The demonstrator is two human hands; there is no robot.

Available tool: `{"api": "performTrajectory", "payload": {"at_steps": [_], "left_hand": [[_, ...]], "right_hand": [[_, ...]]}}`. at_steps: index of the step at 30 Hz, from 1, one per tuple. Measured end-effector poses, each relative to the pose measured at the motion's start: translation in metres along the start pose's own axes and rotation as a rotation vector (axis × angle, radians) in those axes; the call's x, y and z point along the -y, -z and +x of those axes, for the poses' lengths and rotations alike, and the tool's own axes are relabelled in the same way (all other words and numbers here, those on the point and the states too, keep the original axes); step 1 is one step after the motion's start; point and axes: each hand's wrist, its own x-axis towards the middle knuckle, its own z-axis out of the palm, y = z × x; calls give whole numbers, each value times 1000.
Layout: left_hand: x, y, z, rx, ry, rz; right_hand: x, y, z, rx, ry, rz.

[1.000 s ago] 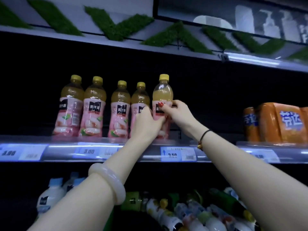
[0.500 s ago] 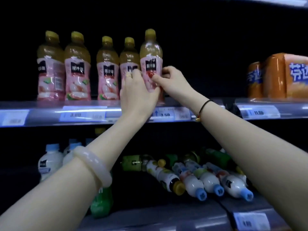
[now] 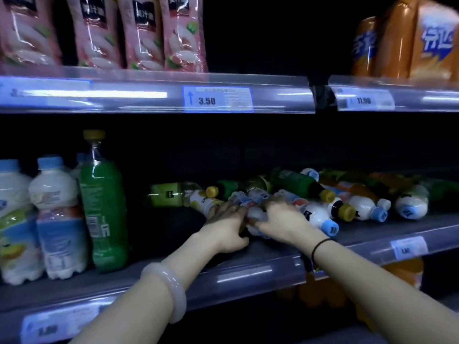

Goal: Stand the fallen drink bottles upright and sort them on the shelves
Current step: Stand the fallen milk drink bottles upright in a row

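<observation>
While both hands close on one fallen bottle (image 3: 254, 216) at the pile's (image 3: 310, 194) seven-o'clock edge, left hand (image 3: 227, 228) and right hand (image 3: 280, 223) grasping it, lifting could, I judge, unsettle its neighbours and roll them off the shelf (image 3: 248, 271).

Bare-armed, the person wears a pale, milky bangle (image 3: 171, 292) on the left wrist and a thin black cord bracelet (image 3: 319, 245) on the right.
</observation>
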Motion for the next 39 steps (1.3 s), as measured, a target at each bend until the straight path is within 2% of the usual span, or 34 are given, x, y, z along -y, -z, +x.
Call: {"api": "performTrajectory", "payload": {"at_steps": [2, 4, 6, 8, 12, 13, 14, 17, 18, 21, 25, 27, 29, 32, 35, 39], "left_hand": [[-4, -3, 7, -69, 45, 44], [-9, -4, 13, -80, 70, 73], [-14, -3, 16, -85, 69, 46], [-21, 3, 20, -130, 74, -79], [-35, 19, 32, -375, 189, -587], [-36, 24, 35, -452, 245, -682], [-36, 29, 38, -526, 300, -715], [-29, 39, 45, -619, 395, -734], [-26, 41, 47, -632, 405, -751], [-21, 44, 49, -640, 461, -781], [-9, 32, 42, -548, 443, -863], [-3, 26, 37, -538, 438, -931], [2, 26, 31, -562, 452, -1000], [9, 32, 19, -549, 456, -1107], [13, 37, 4, -508, 423, -1144], [20, 38, -13, -488, 405, -1208]], "right_hand": [[7, 0, 2, 86, 112, -144], [10, 7, 6, 152, 149, -115], [4, 16, 14, 246, 66, 85], [-6, 34, 20, 268, -14, 368], [-36, 62, 37, 214, -154, 962], [-47, 63, 42, 204, -126, 978], [-60, 61, 46, 197, -56, 836], [-76, 46, 42, 381, 214, 107], [-75, 40, 42, 444, 274, 5], [-57, 31, 40, 541, 346, -55], [-53, 22, 40, 397, 496, -96], [-54, 19, 38, 372, 468, 99], [-50, 22, 38, 309, 345, 488], [-35, 30, 45, 103, 146, 981], [-10, 30, 49, -8, -40, 1238], [19, 18, 48, -52, -160, 1291]]}}
